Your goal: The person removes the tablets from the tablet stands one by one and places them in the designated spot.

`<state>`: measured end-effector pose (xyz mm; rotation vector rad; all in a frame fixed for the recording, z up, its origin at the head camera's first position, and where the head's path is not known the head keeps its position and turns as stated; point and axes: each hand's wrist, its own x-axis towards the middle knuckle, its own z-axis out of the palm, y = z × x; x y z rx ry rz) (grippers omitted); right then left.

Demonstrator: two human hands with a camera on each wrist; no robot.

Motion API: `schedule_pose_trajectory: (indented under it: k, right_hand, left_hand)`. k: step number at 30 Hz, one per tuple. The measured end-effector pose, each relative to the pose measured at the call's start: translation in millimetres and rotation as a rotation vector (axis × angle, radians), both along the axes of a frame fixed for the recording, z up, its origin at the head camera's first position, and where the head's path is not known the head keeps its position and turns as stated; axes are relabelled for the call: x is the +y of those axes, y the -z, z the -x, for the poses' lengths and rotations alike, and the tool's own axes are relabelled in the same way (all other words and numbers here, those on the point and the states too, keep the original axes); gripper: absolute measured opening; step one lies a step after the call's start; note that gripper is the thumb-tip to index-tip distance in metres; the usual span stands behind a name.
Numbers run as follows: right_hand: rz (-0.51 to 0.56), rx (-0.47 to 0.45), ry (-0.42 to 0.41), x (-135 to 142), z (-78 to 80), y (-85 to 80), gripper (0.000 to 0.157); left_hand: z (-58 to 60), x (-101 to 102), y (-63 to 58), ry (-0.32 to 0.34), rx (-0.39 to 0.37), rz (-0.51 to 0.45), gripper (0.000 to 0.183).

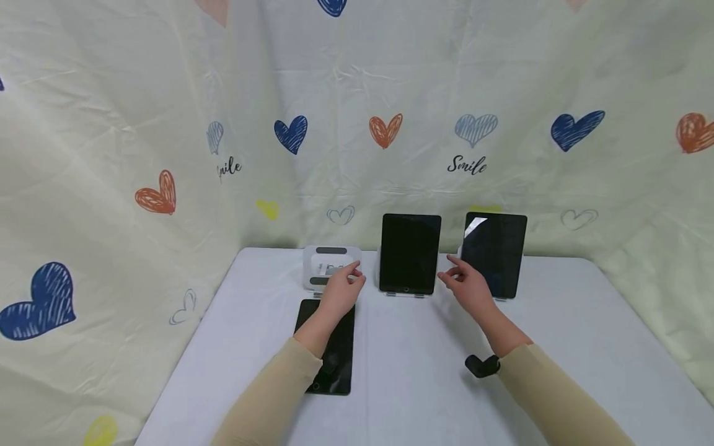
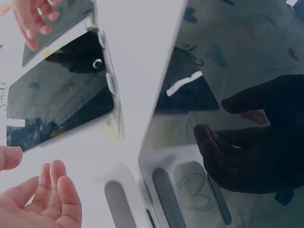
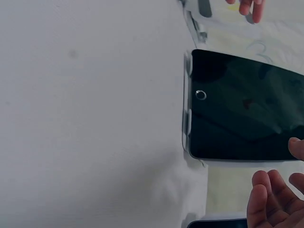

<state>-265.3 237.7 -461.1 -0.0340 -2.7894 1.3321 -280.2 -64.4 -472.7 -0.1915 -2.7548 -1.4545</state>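
My left hand [image 1: 339, 292] hovers over the far end of a black tablet [image 1: 341, 350] that lies flat on the table, its fingers loosely bent with nothing between them. Just beyond the hand is a white tablet stand [image 1: 308, 263] with grey pads and no tablet on it. In the left wrist view the flat tablet [image 2: 247, 52] mirrors the hand. A second tablet [image 1: 409, 254] leans upright on a stand in the middle. My right hand [image 1: 473, 294], relaxed and holding nothing, is at that tablet's right edge, in front of a third upright tablet [image 1: 496, 254].
A white cloth covers the table [image 1: 413, 371]. Behind it and along the sides hangs a pale curtain [image 1: 357, 74] printed with hearts and "Smile". A black piece [image 1: 482, 366] sits at the right sleeve's cuff.
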Motion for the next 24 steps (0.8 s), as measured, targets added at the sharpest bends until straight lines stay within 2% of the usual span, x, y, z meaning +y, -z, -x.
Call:
schedule_pose_trajectory:
  k: [9,15,20,24]
  right_hand:
    - [0.043,-0.001,0.033,4,17.4,0.1,0.063]
    - [0.065,-0.022,0.038,0,27.3,-2.9,0.067]
    - [0.053,-0.017,0.047,-6,33.6,-5.6,0.067]
    - [0.023,-0.011,0.044,-11,38.0,-6.0,0.068]
  left_hand:
    - [15.9,28,-6.1,-0.030,0.018,-0.035,0.048]
    - [27.5,41,-10.1,-0.026,0.028,-0.065,0.050]
    - [35.1,49,-11.4,-0.019,0.030,-0.079,0.052]
    - [36.7,54,-14.2,-0.011,0.032,-0.073,0.052]
